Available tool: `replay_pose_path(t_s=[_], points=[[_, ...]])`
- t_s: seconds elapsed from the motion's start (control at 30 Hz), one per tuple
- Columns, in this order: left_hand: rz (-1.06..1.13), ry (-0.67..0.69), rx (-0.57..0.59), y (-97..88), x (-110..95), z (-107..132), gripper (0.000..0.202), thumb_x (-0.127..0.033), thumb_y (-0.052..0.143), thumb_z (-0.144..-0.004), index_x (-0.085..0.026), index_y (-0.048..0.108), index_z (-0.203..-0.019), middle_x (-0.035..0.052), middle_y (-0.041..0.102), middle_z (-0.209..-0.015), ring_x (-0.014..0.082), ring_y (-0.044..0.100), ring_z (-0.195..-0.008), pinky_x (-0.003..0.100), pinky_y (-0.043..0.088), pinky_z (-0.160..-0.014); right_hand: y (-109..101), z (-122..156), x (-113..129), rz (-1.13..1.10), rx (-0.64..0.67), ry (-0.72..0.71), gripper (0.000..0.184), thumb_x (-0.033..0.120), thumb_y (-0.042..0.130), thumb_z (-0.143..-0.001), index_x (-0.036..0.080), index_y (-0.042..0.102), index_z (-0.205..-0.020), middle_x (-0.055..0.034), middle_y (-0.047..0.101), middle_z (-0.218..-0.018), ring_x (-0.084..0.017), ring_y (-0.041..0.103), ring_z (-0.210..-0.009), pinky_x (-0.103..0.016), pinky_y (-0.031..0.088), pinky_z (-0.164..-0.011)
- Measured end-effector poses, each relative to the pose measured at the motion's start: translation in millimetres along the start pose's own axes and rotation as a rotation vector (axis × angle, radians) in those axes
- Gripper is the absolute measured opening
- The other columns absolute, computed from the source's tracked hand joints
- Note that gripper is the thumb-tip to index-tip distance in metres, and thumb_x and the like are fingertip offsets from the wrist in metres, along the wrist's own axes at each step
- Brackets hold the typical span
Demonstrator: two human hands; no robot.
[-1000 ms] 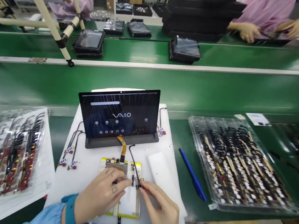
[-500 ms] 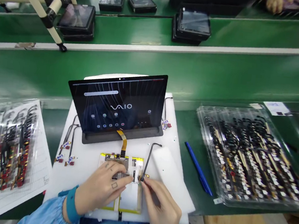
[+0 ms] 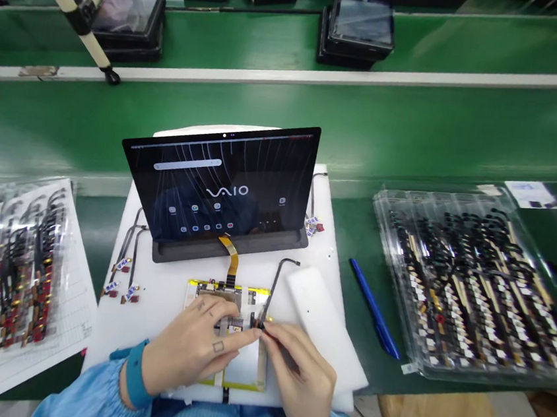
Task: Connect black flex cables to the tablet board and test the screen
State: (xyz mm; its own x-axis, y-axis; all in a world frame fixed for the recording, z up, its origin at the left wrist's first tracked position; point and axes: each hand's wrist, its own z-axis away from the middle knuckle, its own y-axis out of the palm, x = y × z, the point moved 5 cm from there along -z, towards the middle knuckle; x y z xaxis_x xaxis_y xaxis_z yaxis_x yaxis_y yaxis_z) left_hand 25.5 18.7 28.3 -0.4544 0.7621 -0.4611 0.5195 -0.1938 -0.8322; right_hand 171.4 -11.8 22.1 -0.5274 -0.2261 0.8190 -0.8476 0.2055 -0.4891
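Light blue sleeves, probably a teal wristband

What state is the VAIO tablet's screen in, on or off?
On: the tablet screen shows the VAIO logo and app icons.

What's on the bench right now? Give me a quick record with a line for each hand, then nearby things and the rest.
Left hand: fingers lying over a yellow-edged module
Right hand: pinching the end of a thin black cable
Nearby: orange flex ribbon running to a VAIO tablet on a dark stand
Rest: white foam block, blue pen, clear tray of cables
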Motion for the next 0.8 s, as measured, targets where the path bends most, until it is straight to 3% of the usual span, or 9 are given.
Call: replay_pose_path(t_s=[0.8], points=[[0.075, -0.033, 0.018, 1.7, 3.3, 4.1, 0.020, -0.017, 0.047, -0.087, -0.016, 0.056, -0.105, 0.0090, 0.059, -0.096, 0.0207, 0.054, -0.089, 0.035, 0.046, -0.075, 0.7, -0.3, -3.4, -0.059, 0.026, 0.021, 0.014, 0.011, 0.053, -0.088, 0.021, 0.062, -0.092, -0.0019, 0.063, -0.084, -0.014, 0.061, -0.075, -0.021, 0.054, -0.067]])
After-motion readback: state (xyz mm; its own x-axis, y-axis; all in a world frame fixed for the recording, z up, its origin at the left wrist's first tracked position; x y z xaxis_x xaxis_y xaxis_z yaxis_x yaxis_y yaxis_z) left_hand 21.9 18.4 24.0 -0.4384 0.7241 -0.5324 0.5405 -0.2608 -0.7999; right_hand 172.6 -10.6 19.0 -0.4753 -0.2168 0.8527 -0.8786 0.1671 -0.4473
